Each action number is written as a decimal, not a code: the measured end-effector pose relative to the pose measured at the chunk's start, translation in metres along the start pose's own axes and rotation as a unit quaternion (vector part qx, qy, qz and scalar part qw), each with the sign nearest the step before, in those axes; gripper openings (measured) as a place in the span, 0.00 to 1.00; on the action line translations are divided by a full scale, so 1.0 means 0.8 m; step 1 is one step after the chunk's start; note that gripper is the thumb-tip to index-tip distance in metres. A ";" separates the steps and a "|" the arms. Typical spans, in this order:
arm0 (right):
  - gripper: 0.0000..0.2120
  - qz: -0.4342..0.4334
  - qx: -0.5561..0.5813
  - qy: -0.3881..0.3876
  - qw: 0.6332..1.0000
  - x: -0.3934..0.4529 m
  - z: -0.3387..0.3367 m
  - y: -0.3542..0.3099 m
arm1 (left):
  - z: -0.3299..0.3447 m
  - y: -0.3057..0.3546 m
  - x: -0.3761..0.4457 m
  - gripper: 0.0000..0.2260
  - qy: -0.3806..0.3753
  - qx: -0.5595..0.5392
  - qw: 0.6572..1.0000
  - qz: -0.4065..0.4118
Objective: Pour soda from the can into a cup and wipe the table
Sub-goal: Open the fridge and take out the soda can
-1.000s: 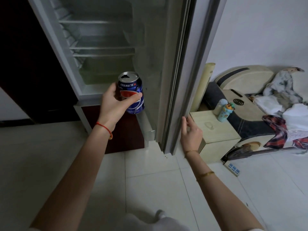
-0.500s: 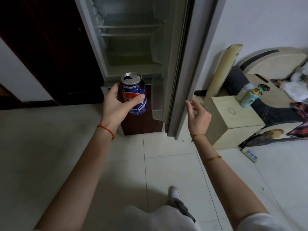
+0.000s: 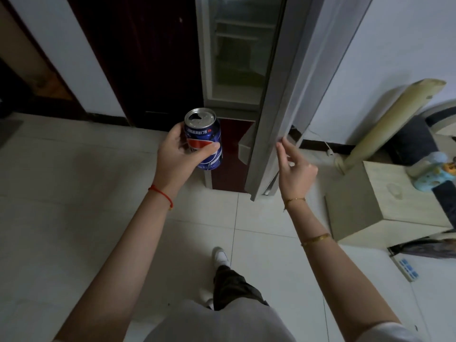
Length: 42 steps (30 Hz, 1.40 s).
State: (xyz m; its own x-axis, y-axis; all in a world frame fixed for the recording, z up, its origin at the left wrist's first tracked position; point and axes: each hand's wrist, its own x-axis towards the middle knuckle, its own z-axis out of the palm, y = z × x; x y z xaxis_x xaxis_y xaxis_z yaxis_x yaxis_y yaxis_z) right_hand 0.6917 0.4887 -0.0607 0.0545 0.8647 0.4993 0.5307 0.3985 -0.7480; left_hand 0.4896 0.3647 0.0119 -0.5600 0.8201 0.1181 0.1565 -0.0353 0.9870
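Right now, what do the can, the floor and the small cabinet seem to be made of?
Can: metal, likely aluminium, with a bare silvery top and glossy blue printed wall.
Floor: pale glazed tiles, judging by grout lines and soft sheen.
Small cabinet: probably laminated board; pale, matte, faint grain.

1 can point(image 3: 204, 141), 2 hands, 1 fridge door point(image 3: 278, 107), 1 cabinet point(image 3: 385, 206), 3 bracelets.

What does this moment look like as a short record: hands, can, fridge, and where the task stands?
left hand: holds the soda can upright
can top: already opened
right hand: empty, fingertips at the edge of the fridge door
fridge door: partly open, shelves visible inside
setting: standing on a tiled floor
cup, table: not in view
pouring: not begun
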 end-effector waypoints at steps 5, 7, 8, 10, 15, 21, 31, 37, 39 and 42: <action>0.17 -0.054 0.019 0.018 0.998 0.022 0.056 -0.029 | -0.029 -0.011 0.044 0.27 0.027 0.022 0.999 0.001; 0.15 -0.087 0.037 0.024 0.995 0.039 0.079 -0.040 | -0.038 -0.018 0.066 0.27 0.039 0.019 0.999 -0.003; 0.14 -0.115 0.045 0.024 0.992 0.049 0.090 -0.044 | -0.041 -0.022 0.077 0.28 0.046 0.011 0.999 -0.006; 0.14 -0.178 0.057 0.012 0.982 0.069 0.113 -0.052 | -0.049 -0.026 0.099 0.31 0.057 0.003 0.998 -0.004; 0.18 -0.249 0.053 -0.025 0.967 0.119 0.171 -0.071 | -0.063 -0.032 0.149 0.35 0.088 0.015 0.996 0.003; 0.21 -0.261 0.043 -0.122 0.957 0.162 0.238 -0.078 | -0.070 -0.040 0.199 0.31 0.125 0.025 0.992 -0.001; 0.22 -0.249 0.037 -0.156 0.955 0.231 0.349 -0.092 | -0.099 -0.065 0.293 0.27 0.137 0.032 0.990 -0.014; 0.23 -0.217 0.016 -0.142 0.966 0.273 0.410 -0.105 | -0.120 -0.072 0.372 0.29 0.105 0.012 0.994 -0.005; 0.23 -0.205 0.007 -0.135 0.969 0.286 0.429 -0.108 | -0.125 -0.072 0.399 0.30 0.099 0.003 0.995 0.000; 0.23 -0.191 -0.012 -0.124 0.974 0.304 0.456 -0.112 | -0.135 -0.077 0.438 0.30 0.071 -0.006 0.997 0.004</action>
State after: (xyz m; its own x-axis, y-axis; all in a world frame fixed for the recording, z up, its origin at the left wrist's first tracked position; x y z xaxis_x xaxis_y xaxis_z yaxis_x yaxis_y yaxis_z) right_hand 0.3488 0.7751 -0.0315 -0.3539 0.7037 0.6160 0.4917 0.7003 -0.5175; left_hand 0.1959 0.5929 0.0041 -0.6686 0.7305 0.1389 0.1512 -0.0494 0.9873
